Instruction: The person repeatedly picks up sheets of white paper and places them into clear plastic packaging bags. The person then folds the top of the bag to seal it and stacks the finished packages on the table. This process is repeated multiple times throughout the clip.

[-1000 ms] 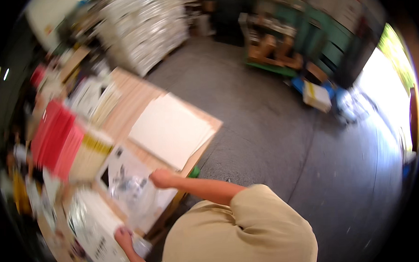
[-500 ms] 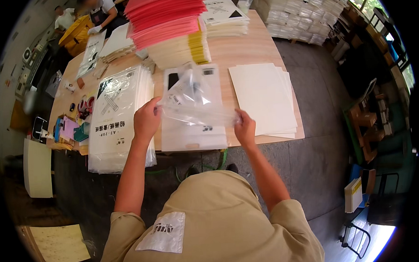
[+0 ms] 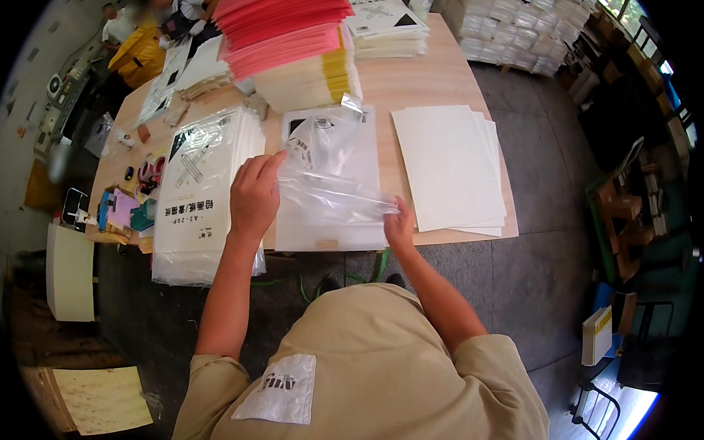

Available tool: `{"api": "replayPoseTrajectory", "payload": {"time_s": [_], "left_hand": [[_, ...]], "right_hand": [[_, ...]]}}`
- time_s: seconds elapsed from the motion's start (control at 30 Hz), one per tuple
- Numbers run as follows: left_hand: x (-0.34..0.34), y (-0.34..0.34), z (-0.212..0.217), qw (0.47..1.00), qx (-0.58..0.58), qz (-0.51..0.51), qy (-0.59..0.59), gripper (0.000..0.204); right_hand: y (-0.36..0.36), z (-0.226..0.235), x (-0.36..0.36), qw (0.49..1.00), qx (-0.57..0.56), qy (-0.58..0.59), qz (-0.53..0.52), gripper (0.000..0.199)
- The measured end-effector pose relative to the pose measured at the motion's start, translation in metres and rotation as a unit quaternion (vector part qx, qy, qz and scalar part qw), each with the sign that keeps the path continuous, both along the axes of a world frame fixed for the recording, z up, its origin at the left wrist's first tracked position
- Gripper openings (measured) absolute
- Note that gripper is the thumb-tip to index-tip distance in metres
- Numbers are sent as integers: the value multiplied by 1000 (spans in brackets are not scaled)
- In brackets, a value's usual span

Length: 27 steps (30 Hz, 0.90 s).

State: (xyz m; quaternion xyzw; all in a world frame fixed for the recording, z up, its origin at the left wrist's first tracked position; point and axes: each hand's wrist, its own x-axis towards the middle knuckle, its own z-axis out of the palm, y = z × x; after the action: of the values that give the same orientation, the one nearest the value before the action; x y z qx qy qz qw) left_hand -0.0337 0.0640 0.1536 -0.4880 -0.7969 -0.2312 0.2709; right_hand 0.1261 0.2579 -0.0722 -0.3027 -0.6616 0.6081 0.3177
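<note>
A clear plastic bag (image 3: 328, 191) is stretched between my hands, above a stack of clear printed bags (image 3: 321, 230) at the table's near edge. My left hand (image 3: 256, 194) is closed on the held bag's left edge. At its right edge, my right hand (image 3: 400, 227) pinches the plastic. The bag's crumpled far part rises over the stack, with dark print showing through. Beside my left hand lies a pile of plastic-wrapped paper packs (image 3: 203, 179) with a pencil drawing on the front. Right of my right hand are loose white sheets (image 3: 449, 170), slightly fanned.
A tall stack of red, pink and cream sheets (image 3: 287, 36) stands behind the bags. More packs (image 3: 388, 25) lie at the table's far side. Tape rolls (image 3: 150, 169) and small boxes clutter the left edge. Two people are beyond the far left, near a yellow sack (image 3: 137, 57).
My right hand has moved a little left and nearer to me, still holding the bag. The bag's plastic has shifted and spread lower between my hands. The person at the far left has moved.
</note>
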Motion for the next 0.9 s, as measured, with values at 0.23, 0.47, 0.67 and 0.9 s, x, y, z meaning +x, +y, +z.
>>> {"api": "replayPoseTrajectory", "payload": {"time_s": [0.23,0.47,0.67,0.9], "left_hand": [[35,13,-22,994,-50,-99,-2,36],[41,14,-69,991,-76,-93,-58,43],[42,-6,-105,996,-67,12,-63,56],[43,-24,-119,994,-80,14,-73,48]], "right_hand": [[-23,-4,18,964,253,-81,-20,56],[-21,22,-5,882,431,-137,134,35],[-11,24,10,924,377,-41,-47,18],[-13,-9,74,918,370,-117,81,27]]}}
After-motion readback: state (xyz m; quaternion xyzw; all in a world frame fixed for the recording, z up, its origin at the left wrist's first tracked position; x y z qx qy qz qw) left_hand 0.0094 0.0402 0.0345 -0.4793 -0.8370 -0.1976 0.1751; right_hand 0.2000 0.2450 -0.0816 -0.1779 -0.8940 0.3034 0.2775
